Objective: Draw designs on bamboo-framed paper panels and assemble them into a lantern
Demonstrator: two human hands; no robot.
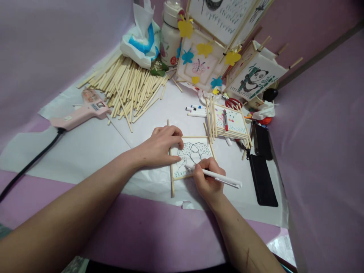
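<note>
A small drawing panel [190, 165], white with a border of thin wooden sticks, lies flat on the covered table. Dotted dark lines form a mushroom-like or tree-like shape on it, with green grass strokes along its lower edge. My left hand [160, 147] rests across the panel's left side, thumb and fingers apart and curved over it, touching the left stick. In my right hand [209, 177] is a white pen [224, 179], gripped between thumb and fingers. The pen's tip points at the lower part of the drawing, on or just above the surface.
Beyond my left hand lie a pile of wooden sticks [133, 85] and a pink glue gun [81, 115]. A stick-framed box [230, 119], markers [196, 110] and red-handled scissors [233, 102] are behind the panel. Two black phones [263, 180] lie right. Decorated lantern panels [199, 62] and a bottle [170, 36] stand behind.
</note>
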